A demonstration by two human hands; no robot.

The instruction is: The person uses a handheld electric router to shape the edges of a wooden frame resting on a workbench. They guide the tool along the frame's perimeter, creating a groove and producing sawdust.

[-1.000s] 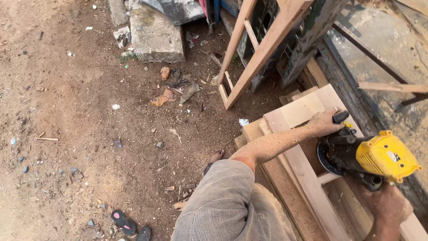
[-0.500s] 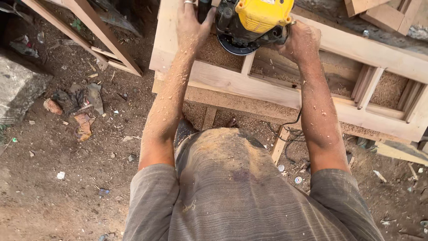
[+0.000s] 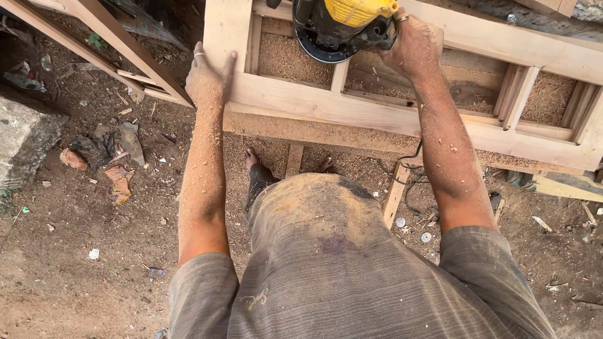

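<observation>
bare earth strewn with sawdust, scraps and a grey stone block (image 3: pixel 28 141) is forming the background to a panelled wooden frame (image 3: pixel 389 113) lying flat on low timber supports. step in hand, as judged: the person is running a yellow-and-black power router (image 3: pixel 342 25) along the frame's inner edge. right hand (image 3: pixel 411 44) is gripping the router's side, fingers (image 3: pixel 396 28) clenched round the handle, the round black base sitting just left of them on the frame's top rail region. left hand (image 3: pixel 210 75) is lying flat, fingers (image 3: pixel 217 59) released and spread, pressing on the frame's left stile; the router is well to the right of these fingers. next move probably calls for steady downward pressure and a level base while guiding the tool along the rail. frame is looking pale, freshly cut, its recessed panels filled with sawdust; a dark cable (image 3: pixel 411 169) is hanging below its near edge.
</observation>
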